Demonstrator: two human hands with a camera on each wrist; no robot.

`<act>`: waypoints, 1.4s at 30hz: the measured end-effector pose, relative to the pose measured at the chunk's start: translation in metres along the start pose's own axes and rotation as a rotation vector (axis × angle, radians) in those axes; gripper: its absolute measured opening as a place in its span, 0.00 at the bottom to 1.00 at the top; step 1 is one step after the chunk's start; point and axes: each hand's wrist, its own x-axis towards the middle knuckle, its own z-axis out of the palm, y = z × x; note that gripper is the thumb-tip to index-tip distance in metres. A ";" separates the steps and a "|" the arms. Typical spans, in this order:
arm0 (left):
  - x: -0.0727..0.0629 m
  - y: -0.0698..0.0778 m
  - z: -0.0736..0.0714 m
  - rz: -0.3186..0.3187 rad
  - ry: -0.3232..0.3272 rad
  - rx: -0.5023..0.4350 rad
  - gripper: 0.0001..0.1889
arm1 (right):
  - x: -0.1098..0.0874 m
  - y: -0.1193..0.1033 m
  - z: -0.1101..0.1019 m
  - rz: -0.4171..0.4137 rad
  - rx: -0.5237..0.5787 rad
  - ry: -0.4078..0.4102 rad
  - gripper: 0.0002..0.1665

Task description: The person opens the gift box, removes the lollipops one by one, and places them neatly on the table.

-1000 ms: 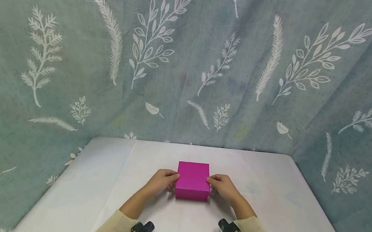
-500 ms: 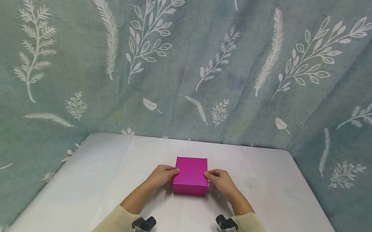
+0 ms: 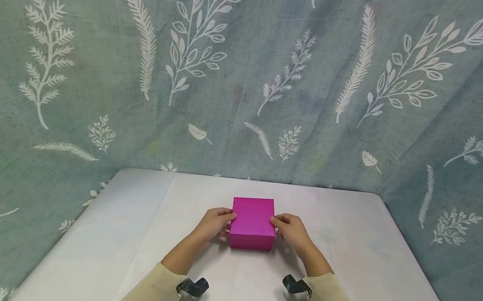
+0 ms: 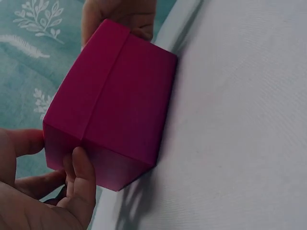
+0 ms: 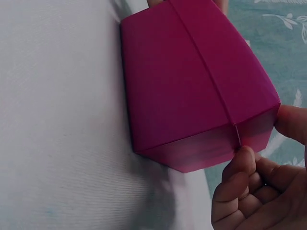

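Booth-like place: leafy cloth (image 3: pixel 240 81) (three sides), white table (image 3: pixel 348 232).

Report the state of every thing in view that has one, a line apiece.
Magenta box: closed, upright
Lid: on, its seam visible along the side
Left hand: pinching the lid's edge
Right hand: pinching the opposite edge
Leaf-print backdrop: hanging, lightly creased

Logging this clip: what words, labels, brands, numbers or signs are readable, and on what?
No readable text in any view.
The visible faces of the magenta box are plain.
The backdrop carries white leaf prints, no lettering.
Any marking on the dark wrist devices is too small to read.
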 end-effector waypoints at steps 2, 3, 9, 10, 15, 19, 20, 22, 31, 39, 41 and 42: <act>-0.001 0.004 -0.001 0.002 0.009 -0.004 0.23 | -0.001 -0.003 -0.001 -0.013 0.011 -0.005 0.20; -0.001 0.007 -0.002 0.005 0.014 -0.004 0.23 | -0.001 -0.004 -0.002 -0.024 0.019 -0.007 0.19; -0.006 0.022 -0.005 0.060 0.034 0.060 0.22 | -0.003 -0.015 -0.007 -0.062 0.052 -0.009 0.18; -0.008 0.024 -0.005 0.068 0.038 0.076 0.21 | -0.004 -0.017 -0.007 -0.064 0.052 -0.006 0.18; -0.016 0.036 -0.005 0.118 0.052 0.146 0.21 | -0.005 -0.028 -0.009 -0.069 0.062 0.003 0.19; -0.024 0.050 -0.006 0.177 0.096 0.294 0.21 | -0.011 -0.043 -0.009 -0.088 0.072 -0.006 0.18; -0.026 0.054 -0.006 0.198 0.112 0.346 0.22 | -0.012 -0.046 -0.009 -0.095 0.080 -0.009 0.19; -0.031 0.060 -0.008 0.245 0.141 0.437 0.22 | -0.014 -0.053 -0.009 -0.109 0.095 -0.005 0.20; -0.048 0.073 -0.021 0.364 0.192 0.531 0.26 | -0.019 -0.063 -0.005 -0.183 0.158 -0.045 0.27; -0.063 0.076 -0.041 0.399 0.171 0.383 0.23 | -0.027 -0.071 0.006 -0.241 0.130 -0.061 0.27; -0.067 0.075 -0.048 0.416 0.156 0.325 0.21 | -0.029 -0.072 0.010 -0.265 0.140 -0.059 0.25; -0.069 0.074 -0.052 0.424 0.151 0.299 0.20 | -0.030 -0.072 0.013 -0.279 0.149 -0.060 0.24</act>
